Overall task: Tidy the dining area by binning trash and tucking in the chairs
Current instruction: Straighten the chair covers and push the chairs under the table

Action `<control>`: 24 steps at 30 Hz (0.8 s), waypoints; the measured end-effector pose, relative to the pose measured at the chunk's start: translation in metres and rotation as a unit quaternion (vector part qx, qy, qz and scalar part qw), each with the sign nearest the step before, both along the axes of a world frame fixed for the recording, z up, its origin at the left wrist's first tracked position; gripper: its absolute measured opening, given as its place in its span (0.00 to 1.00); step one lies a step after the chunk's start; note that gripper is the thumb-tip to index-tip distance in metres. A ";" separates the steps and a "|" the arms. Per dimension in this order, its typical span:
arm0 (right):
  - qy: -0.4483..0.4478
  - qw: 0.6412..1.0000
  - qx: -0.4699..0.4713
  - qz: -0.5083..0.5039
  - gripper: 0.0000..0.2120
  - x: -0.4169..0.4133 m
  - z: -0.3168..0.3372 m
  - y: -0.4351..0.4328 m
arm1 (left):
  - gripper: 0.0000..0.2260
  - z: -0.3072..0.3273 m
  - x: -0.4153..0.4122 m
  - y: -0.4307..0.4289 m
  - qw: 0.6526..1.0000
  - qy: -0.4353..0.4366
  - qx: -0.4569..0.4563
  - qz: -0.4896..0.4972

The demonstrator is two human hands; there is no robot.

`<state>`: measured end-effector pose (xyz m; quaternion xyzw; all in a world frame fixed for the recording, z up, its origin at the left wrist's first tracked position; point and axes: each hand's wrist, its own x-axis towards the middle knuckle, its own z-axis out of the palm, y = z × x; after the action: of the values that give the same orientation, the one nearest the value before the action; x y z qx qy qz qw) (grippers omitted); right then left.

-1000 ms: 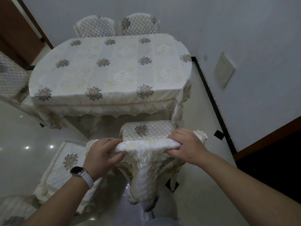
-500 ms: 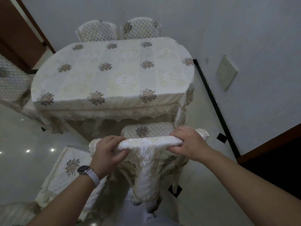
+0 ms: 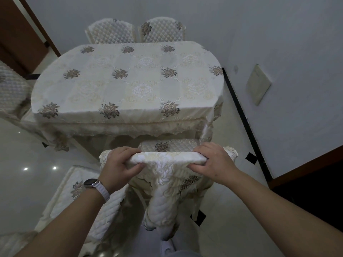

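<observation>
**Item: chair** (image 3: 168,146), quilted cream cover with a brown flower motif.

- **Location:** at the near long side of the table (image 3: 130,80), toward its right end.
- **Orientation:** the seat faces the table. Its front edge sits at the hanging lace hem of the tablecloth (image 3: 185,125), and its back is turned away from the table.
- **Long axis:** the top rail (image 3: 167,158) runs left to right, parallel with the table's near edge. The back cover hangs straight down from the rail on the side away from the table.

**Left hand** (image 3: 118,164): at the rail's left end, palm down.
- The fingers are curled over the rail toward the table, and the thumb is tucked under on the near side, clasping rail and cover together.
- The forearm is stretched toward the table, with a watch (image 3: 91,183) on the wrist.

**Right hand** (image 3: 213,162): at the rail's right end, in the mirrored pose.
- The fingers are wrapped over the top and the thumb is pressed beneath, gripping the rail.
- The forearm is likewise extended.

**Also present:**
- A second chair (image 3: 83,191) stands left of the held one, well back from the table's near edge, with its whole seat in view.
- Two chairs (image 3: 111,32) stand side by side at the table's far edge, backs upright.
- An end chair (image 3: 13,89) stands at the table's left end.
- A pale wall panel (image 3: 258,84) is on the wall right of the table.
</observation>
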<state>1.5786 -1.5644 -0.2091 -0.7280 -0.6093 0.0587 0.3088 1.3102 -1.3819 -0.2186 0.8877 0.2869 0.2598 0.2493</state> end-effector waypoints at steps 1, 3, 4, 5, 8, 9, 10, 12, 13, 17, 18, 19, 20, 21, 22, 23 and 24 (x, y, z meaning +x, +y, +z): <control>-0.005 1.000 0.001 -0.002 0.21 -0.001 0.000 0.002 | 0.19 0.000 -0.001 0.004 1.000 0.000 -0.003 0.000; -0.016 1.000 0.000 -0.005 0.21 -0.003 0.000 0.008 | 0.18 0.001 -0.002 0.009 1.000 -0.003 -0.004 -0.003; -0.018 1.000 0.000 -0.006 0.21 -0.003 0.000 0.010 | 0.18 0.003 -0.002 0.011 1.000 -0.005 -0.002 -0.005; -0.018 1.000 0.001 -0.007 0.21 -0.004 0.001 0.013 | 0.17 0.003 -0.003 0.014 1.000 -0.006 -0.002 -0.005; -0.015 1.000 0.004 -0.006 0.22 -0.006 0.002 0.022 | 0.17 0.005 -0.002 0.023 1.000 -0.007 0.002 -0.003; -0.017 1.000 0.004 -0.004 0.22 -0.006 0.001 0.024 | 0.17 0.004 -0.002 0.025 1.000 -0.009 0.003 -0.002; -0.020 1.000 0.003 -0.001 0.21 -0.006 0.000 0.026 | 0.17 0.003 -0.002 0.026 1.000 -0.012 0.004 -0.002; -0.024 1.000 -0.002 0.006 0.21 -0.004 -0.001 0.030 | 0.17 0.002 -0.002 0.029 1.000 -0.020 0.005 -0.002; -0.024 1.000 -0.008 0.009 0.21 -0.003 -0.002 0.032 | 0.17 0.001 -0.002 0.029 1.000 -0.022 0.006 -0.001; -0.027 0.999 -0.031 0.019 0.22 0.003 -0.005 0.037 | 0.18 -0.006 -0.003 0.029 1.000 -0.019 0.005 0.006; -0.025 0.999 -0.036 0.024 0.23 0.004 -0.005 0.038 | 0.18 -0.008 -0.003 0.028 1.000 -0.019 0.005 0.007; -0.027 0.999 -0.038 0.028 0.23 0.005 -0.006 0.039 | 0.18 -0.011 -0.003 0.028 1.000 -0.019 0.004 0.008; -0.029 0.998 -0.039 0.031 0.23 0.007 -0.006 0.040 | 0.17 -0.012 -0.003 0.028 1.000 -0.016 0.003 0.010; -0.031 0.998 -0.038 0.033 0.23 0.008 -0.006 0.042 | 0.17 -0.013 -0.002 0.029 1.000 -0.014 0.002 0.013; -0.032 0.998 -0.036 0.033 0.23 0.010 -0.005 0.044 | 0.18 -0.013 -0.001 0.030 1.000 -0.014 0.001 0.017; -0.032 0.998 -0.033 0.033 0.23 0.012 -0.004 0.047 | 0.18 -0.012 0.002 0.031 1.000 -0.014 0.002 0.021; -0.033 0.998 -0.031 0.032 0.23 0.015 -0.003 0.050 | 0.18 -0.011 0.004 0.033 1.000 -0.014 0.002 0.026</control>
<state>1.5933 -1.5141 -0.2125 -0.7191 -0.6400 0.0633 0.2634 1.3145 -1.3490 -0.2295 0.8767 0.3059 0.2792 0.2446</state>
